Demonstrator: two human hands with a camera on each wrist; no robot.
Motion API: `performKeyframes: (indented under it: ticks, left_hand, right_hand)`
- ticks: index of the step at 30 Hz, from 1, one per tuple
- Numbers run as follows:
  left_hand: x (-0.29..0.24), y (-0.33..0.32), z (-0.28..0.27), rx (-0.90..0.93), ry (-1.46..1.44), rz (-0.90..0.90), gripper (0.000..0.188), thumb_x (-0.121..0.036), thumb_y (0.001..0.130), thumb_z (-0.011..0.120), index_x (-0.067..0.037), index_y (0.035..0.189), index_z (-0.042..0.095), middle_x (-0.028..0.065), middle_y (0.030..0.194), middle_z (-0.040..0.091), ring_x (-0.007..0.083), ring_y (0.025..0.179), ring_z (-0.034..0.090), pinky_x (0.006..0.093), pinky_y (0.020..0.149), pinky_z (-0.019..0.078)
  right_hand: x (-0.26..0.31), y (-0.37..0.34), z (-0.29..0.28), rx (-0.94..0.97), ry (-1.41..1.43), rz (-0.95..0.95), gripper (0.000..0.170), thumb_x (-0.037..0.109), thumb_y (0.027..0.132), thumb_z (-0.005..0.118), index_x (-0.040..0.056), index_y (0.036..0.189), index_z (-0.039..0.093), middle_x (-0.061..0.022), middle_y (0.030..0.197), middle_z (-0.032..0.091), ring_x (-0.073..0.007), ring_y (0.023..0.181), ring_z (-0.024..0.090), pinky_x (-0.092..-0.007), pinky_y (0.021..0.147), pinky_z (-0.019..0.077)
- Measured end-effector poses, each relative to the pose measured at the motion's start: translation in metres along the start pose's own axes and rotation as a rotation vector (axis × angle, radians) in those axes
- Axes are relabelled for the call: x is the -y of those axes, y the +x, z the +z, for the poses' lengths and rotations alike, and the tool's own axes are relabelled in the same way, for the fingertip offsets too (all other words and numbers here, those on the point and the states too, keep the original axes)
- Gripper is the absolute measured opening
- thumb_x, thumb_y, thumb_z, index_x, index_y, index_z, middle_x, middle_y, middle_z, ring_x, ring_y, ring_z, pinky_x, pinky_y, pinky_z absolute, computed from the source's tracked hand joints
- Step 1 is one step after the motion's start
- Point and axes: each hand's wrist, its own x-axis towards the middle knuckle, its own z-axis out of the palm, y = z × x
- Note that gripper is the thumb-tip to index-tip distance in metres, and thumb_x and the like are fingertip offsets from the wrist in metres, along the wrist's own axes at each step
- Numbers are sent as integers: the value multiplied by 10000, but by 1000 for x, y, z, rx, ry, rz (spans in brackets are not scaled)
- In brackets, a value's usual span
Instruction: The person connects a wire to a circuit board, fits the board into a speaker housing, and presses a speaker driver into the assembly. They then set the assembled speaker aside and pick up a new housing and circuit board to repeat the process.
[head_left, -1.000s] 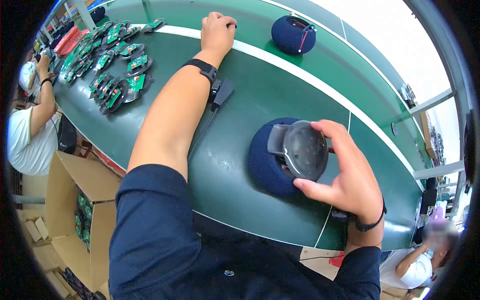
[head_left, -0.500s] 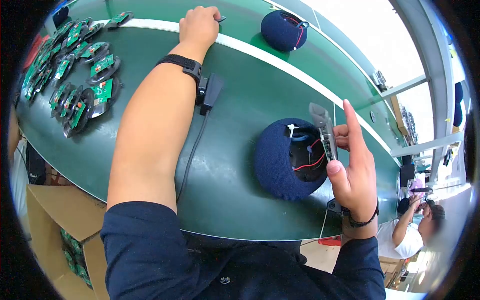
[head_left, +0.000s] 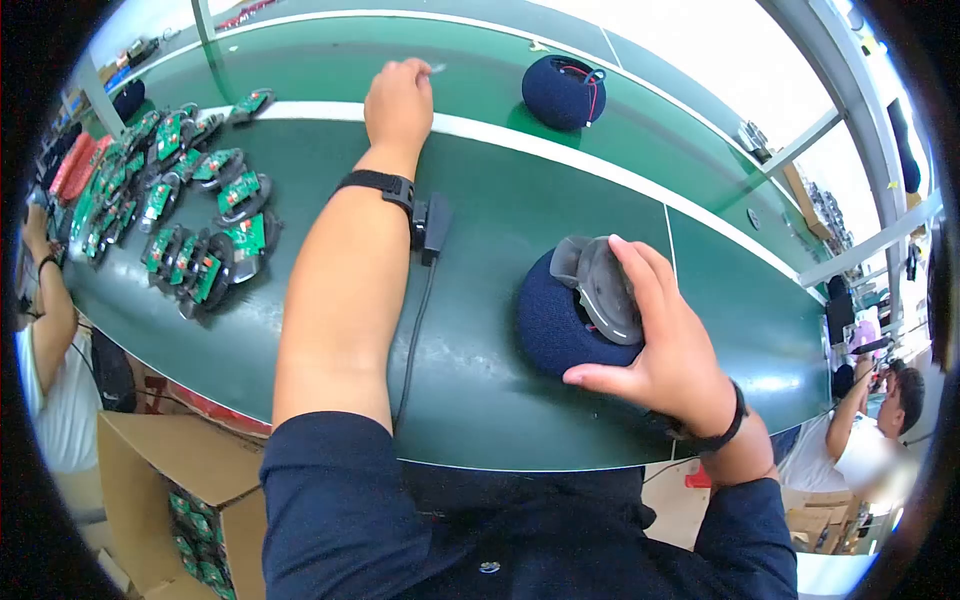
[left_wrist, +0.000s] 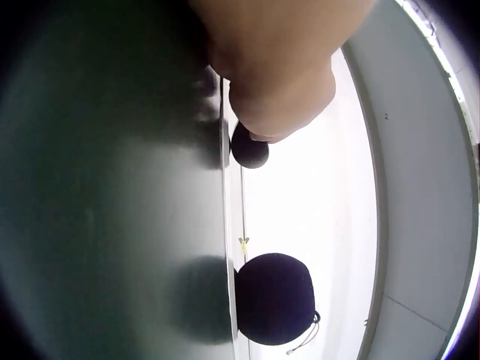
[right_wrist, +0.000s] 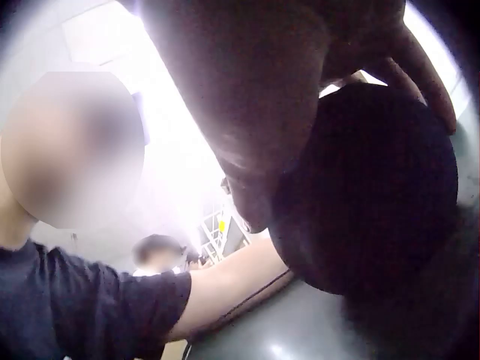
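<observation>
A dark blue fabric-covered round speaker (head_left: pixel 548 325) stands on the green table near me, its opening facing up and right. Over that opening lies a translucent grey round cover (head_left: pixel 608 290) with a tab on its upper left. My right hand (head_left: pixel 668 345) holds the cover, its fingers along the far edge and the thumb near the speaker's front side. In the right wrist view the speaker (right_wrist: pixel 367 195) is a dark ball beneath the hand. My left hand (head_left: pixel 400 108) is at the white strip beyond the table, fingers bent, a small blurred greyish piece (head_left: pixel 437 69) at its fingertips.
A second blue speaker (head_left: pixel 562 95) with red wires stands on the green belt. Green circuit boards on dark discs (head_left: pixel 240 195) crowd the table's left side. A cardboard box (head_left: pixel 170 450) holds more boards at lower left. A black cable (head_left: pixel 415 340) runs beside my left forearm.
The right hand turned the cover up on edge, baring the speaker's opening and red wires, then laid it back over the opening. The left hand has stayed near the white strip.
</observation>
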Motion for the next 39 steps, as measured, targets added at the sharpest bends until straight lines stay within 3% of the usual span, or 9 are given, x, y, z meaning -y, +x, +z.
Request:
performKeyframes:
  ticks: [4, 11, 20, 21, 23, 26, 31, 34, 39]
  left_hand:
    - [3, 0, 6, 135, 30, -26, 180, -154, 943, 589, -130, 1030, 745, 144, 986, 732, 356, 975, 689, 480, 853, 545]
    - [-9, 0, -1, 340, 90, -95, 173, -231, 910, 636, -121, 985, 747, 128, 985, 745, 355, 987, 696, 493, 865, 531]
    - [-1, 4, 2, 409, 122, -157, 212, -237, 891, 723, -90, 1033, 664, 118, 991, 730, 345, 1031, 664, 487, 884, 519]
    - [-2, 4, 2, 411, 121, -155, 212, -237, 891, 723, -90, 1033, 664, 118, 991, 730, 345, 1031, 664, 487, 884, 519]
    - [-4, 5, 0, 379, 109, -166, 222, -247, 901, 702, -76, 1035, 658, 121, 1030, 711, 334, 1038, 664, 476, 896, 519]
    - [-4, 6, -1, 339, 43, -223, 251, -268, 916, 678, -69, 1066, 649, 122, 1098, 683, 321, 1052, 658, 462, 911, 517]
    - [5, 4, 3, 259, -3, -192, 301, -278, 930, 658, -69, 1145, 631, 131, 1174, 651, 316, 1111, 633, 456, 942, 509]
    - [10, 3, 5, 218, -36, -183, 325, -270, 932, 656, -62, 1180, 622, 141, 1197, 642, 327, 1143, 616, 458, 961, 503]
    - [15, 2, 7, 161, -47, -148, 331, -255, 932, 651, -59, 1197, 621, 143, 1220, 633, 339, 1179, 593, 462, 992, 489]
  right_hand:
    - [-43, 21, -11, 27, 158, -22, 1065, 475, 703, 916, 35, 1526, 404, -240, 1453, 474, -396, 1338, 522, -426, 1128, 421]
    - [-194, 86, -42, -230, 88, 97, 1055, 391, 721, 911, 46, 1562, 376, -213, 1501, 485, -328, 1413, 466, -402, 1201, 340]
    - [-325, 120, -56, -101, 288, 284, 1155, 388, 759, 884, 109, 1641, 193, -262, 1575, 386, -350, 1481, 371, -418, 1236, 241]
    - [-329, 122, -58, -86, 274, 311, 1155, 374, 776, 867, 134, 1655, 157, -281, 1590, 350, -370, 1510, 323, -435, 1254, 192]
    - [-335, 130, -60, -194, 228, 194, 942, 400, 844, 814, 139, 1598, 314, -230, 1586, 385, -345, 1488, 364, -432, 1237, 241]
    - [-295, 156, -74, -439, -17, 0, 388, 326, 976, 678, 16, 1198, 610, -176, 1316, 608, -339, 1295, 540, -428, 1128, 401]
    - [-228, 202, -19, -438, -313, -364, 370, 302, 953, 668, -3, 1160, 628, -206, 1274, 610, -390, 1237, 549, -479, 1074, 447]
    - [-201, 219, 14, -262, -555, -104, 589, 418, 819, 806, 37, 1243, 657, -156, 1329, 599, -358, 1329, 483, -520, 1078, 423]
    - [-198, 221, 24, -246, -453, -60, 601, 381, 756, 869, 49, 1218, 676, -129, 1361, 559, -338, 1342, 453, -500, 1117, 378]
